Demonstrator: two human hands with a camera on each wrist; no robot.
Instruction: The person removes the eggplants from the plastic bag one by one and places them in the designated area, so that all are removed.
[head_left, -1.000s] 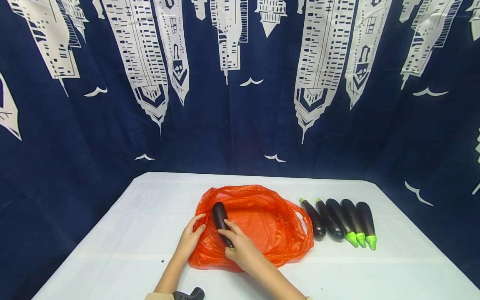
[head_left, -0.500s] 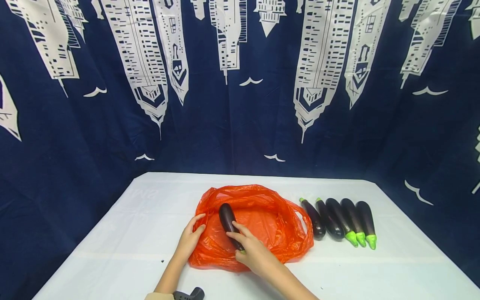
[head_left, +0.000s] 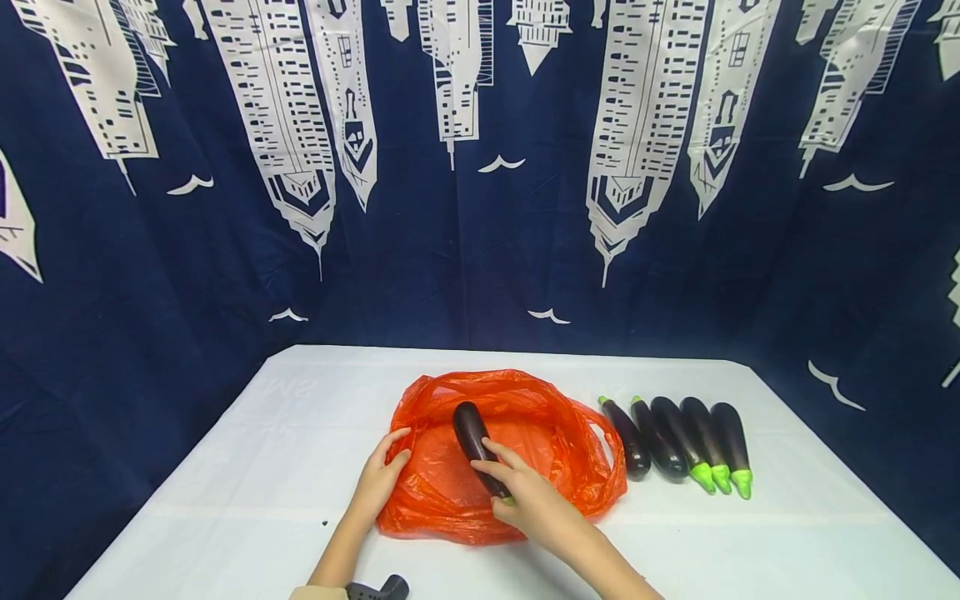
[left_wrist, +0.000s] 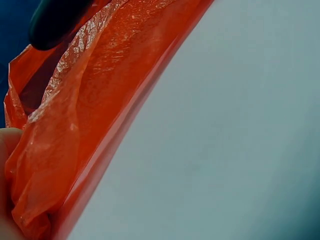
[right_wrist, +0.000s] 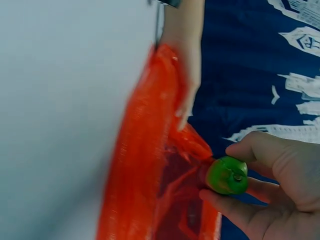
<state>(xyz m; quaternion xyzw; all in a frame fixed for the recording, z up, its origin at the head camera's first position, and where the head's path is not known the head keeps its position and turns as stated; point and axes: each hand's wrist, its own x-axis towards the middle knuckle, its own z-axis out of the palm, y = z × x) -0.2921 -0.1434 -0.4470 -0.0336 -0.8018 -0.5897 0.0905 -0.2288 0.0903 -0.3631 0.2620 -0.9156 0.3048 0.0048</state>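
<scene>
An orange-red plastic bag (head_left: pixel 431 512) lies mouth-up on the white table, its opening spread wide. At its left rim, my left hand (head_left: pixel 380 479) grips the plastic between thumb and fingers; in the left wrist view the film (left_wrist: pixel 45 170) bunches up beside that hand. My right hand (head_left: pixel 536 504) pinches a dark purple eggplant (head_left: pixel 471 429) near its green stem end, tilted over the bag's mouth with the rounded end pointing away. The right wrist view shows the green cap (right_wrist: pixel 227 175) between thumb and fingers. Whether the eggplant touches the bag is unclear.
Several more eggplants (head_left: pixel 675 433) lie in a row to the right of the bag, the nearest one against its side. A dark blue printed curtain (head_left: pixel 465 250) hangs behind the white table (head_left: pixel 247 475). A black strap piece (head_left: pixel 382 588) shows by the left wrist.
My right hand has carried the eggplant to the right across the bag's mouth, from near the left rim toward the middle. The left hand and the bag have stayed in place.
</scene>
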